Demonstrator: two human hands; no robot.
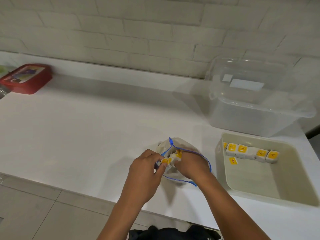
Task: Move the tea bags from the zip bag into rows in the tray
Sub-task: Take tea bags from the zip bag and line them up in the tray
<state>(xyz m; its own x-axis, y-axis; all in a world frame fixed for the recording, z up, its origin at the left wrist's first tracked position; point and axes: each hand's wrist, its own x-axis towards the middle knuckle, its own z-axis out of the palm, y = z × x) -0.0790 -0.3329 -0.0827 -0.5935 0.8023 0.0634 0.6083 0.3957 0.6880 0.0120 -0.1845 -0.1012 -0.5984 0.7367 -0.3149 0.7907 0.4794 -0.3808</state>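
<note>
1. Two hands work at the mouth of the zip bag (pixel 176 156). The left hand (pixel 145 172) pinches a yellow tag (pixel 166 160) with thumb and finger. The right hand (pixel 190 164) is inside the bag with its fingers curled in. I cannot tell for sure what it holds, maybe a tea bag (pixel 173 157).
2. One row of tea bags (pixel 251 152) already lies in the tray (pixel 259 193), off to the right of the right hand. A loose yellow tag lies just under that row.
3. I think this step is picking the next tea bag out. The tags and strings look tangled, so the next move needs a gentle pull to free one. Then it goes over to the tray.
4. Both bag and tray sit on a white tabletop (pixel 86 135). Far past the left hand is a red box (pixel 27 78). Past the tray stands a clear tub (pixel 251 108). A white brick wall (pixel 138 32) is behind.
</note>
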